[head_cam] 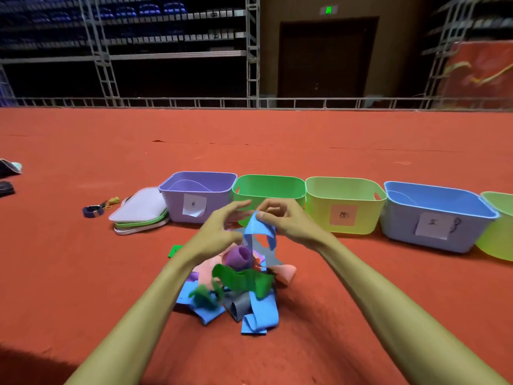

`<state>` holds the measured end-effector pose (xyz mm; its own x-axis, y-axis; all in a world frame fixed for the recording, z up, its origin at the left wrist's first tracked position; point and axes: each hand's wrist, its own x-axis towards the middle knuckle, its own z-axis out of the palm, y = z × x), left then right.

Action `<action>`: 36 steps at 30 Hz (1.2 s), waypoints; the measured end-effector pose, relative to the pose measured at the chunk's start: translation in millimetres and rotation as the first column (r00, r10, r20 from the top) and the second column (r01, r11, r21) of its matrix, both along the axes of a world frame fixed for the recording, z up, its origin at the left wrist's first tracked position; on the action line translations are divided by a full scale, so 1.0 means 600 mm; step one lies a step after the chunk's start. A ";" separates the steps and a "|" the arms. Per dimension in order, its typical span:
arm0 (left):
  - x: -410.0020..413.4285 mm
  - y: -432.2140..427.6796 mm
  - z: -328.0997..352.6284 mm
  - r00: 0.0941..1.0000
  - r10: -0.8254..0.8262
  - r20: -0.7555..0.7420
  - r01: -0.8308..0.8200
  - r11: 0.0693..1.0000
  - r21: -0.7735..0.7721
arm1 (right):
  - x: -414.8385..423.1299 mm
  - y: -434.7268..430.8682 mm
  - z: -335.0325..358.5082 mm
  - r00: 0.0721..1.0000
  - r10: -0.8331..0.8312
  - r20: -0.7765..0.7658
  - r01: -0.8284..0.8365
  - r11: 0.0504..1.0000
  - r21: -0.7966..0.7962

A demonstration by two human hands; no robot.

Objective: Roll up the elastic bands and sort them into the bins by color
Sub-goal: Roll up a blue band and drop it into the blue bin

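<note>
Blue elastic band (pixel 259 232) hangs from my right grip (pixel 286 218), pinched at its top end between thumb and curled fingers. It is raised above the pile of bands (pixel 244 290) and in front of the green bin (pixel 269 179). The band droops in a loose loop, and its lower part falls toward the pile. My left grip (pixel 219 232) is just beside it, fingers stretched out and relaxed toward the band's top end. I cannot tell whether the fingertips touch it.

The pile lies on the red floor (pixel 361 295) between my forearms, a tangle of blue, green, pink, grey and purple strips. One purple band (pixel 238 255) near its top is curled into a tube.

Beyond my hands the bins stand side by side in a row: a purple bin (pixel 175 202), the green one, a yellow-green bin (pixel 319 212), a blue bin (pixel 397 220) and another yellow-green bin (pixel 497 245) cut off by the right edge. Paper labels are stuck on the purple, yellow-green and blue bins, but their writing is too blurred to read. A stack of lids (pixel 141 211) lies just left of the purple bin.
</note>
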<state>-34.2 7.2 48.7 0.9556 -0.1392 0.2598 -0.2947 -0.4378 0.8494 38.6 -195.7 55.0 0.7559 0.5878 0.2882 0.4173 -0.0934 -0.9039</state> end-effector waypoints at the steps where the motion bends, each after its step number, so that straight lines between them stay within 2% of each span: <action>1: 0.007 -0.014 0.014 0.997 -0.074 -0.022 0.072 0.995 -0.069 | 0.001 0.001 0.011 1.000 0.014 0.027 -0.013 1.000 -0.019; 5: 0.033 -0.041 0.062 0.977 -0.180 -0.112 0.153 0.965 -0.214 | 0.005 -0.023 0.063 0.999 -0.003 0.047 0.000 0.999 0.052; 9: 0.032 -0.068 0.099 0.906 -0.366 -0.212 0.345 0.930 -0.131 | 0.009 -0.092 0.122 0.994 -0.098 0.057 0.092 0.991 0.097; 13: 0.042 -0.082 0.102 0.882 -0.374 -0.287 0.321 0.922 -0.216 | 0.004 -0.188 0.163 0.983 -0.178 0.048 0.175 0.982 0.068; 15: 0.049 -0.079 0.098 0.890 -0.398 -0.221 0.342 0.905 -0.253 | 0.000 -0.239 0.174 0.976 -0.216 0.042 0.212 0.974 0.073; 20: 0.054 -0.072 0.101 0.921 -0.356 -0.160 0.313 0.919 -0.241 | -0.012 -0.361 0.181 0.987 -0.149 -0.052 0.152 0.986 0.070; 24: 0.055 -0.089 0.112 0.950 -0.291 -0.113 0.222 0.884 -0.412 | -0.027 -0.426 0.168 0.983 -0.122 -0.135 0.131 0.990 0.053; 28: 0.062 -0.095 0.107 0.961 -0.268 -0.068 0.213 0.874 -0.438 | -0.026 -0.458 0.142 0.957 -0.214 -0.196 0.247 0.955 0.163; 31: 0.064 -0.096 0.101 0.971 -0.216 -0.105 0.146 0.877 -0.458 | -0.024 -0.475 0.127 0.939 -0.280 -0.201 0.320 0.924 0.207; 36: 0.059 -0.095 0.099 0.964 -0.176 -0.197 0.091 0.921 -0.378 | -0.024 -0.495 0.116 0.911 -0.381 -0.158 0.405 0.896 0.179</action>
